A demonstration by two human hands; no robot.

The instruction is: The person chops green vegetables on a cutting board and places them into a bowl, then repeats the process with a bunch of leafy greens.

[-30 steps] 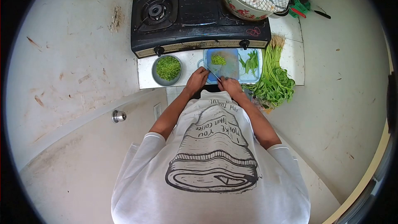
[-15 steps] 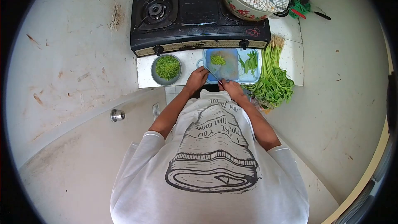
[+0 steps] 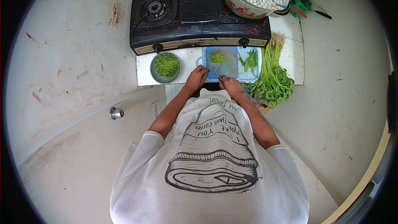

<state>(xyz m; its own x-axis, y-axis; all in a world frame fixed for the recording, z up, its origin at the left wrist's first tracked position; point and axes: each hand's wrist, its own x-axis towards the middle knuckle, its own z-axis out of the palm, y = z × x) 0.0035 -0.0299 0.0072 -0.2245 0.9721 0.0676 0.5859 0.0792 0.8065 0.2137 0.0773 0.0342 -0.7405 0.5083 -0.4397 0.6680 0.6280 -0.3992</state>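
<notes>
My right hand (image 3: 231, 86) is closed round the handle of a knife (image 3: 214, 71), whose thin blade slants up and left over the blue cutting board (image 3: 229, 72). At the board's left edge my left hand (image 3: 197, 78) has its fingertips pressed together near the blade; what they pinch, if anything, is too small to make out. A small heap of chopped greens (image 3: 217, 57) lies on the board beyond the blade. Loose green leaves (image 3: 248, 61) rest in the light blue tray (image 3: 258, 75) on the right.
A grey bowl (image 3: 154, 76) of finely chopped greens stands at left. Right of the tray lies a bunch of leafy stems (image 3: 273, 76). Behind is a black gas stove (image 3: 199, 29) bearing a flowered pot (image 3: 244, 9) under a checked cloth. A green basket (image 3: 299, 6) holds knives at far right.
The knife blade has turned slightly more upright, its tip shifting up near my left fingers. Both hands stay in nearly the same place, and the chopped heap looks unchanged.
</notes>
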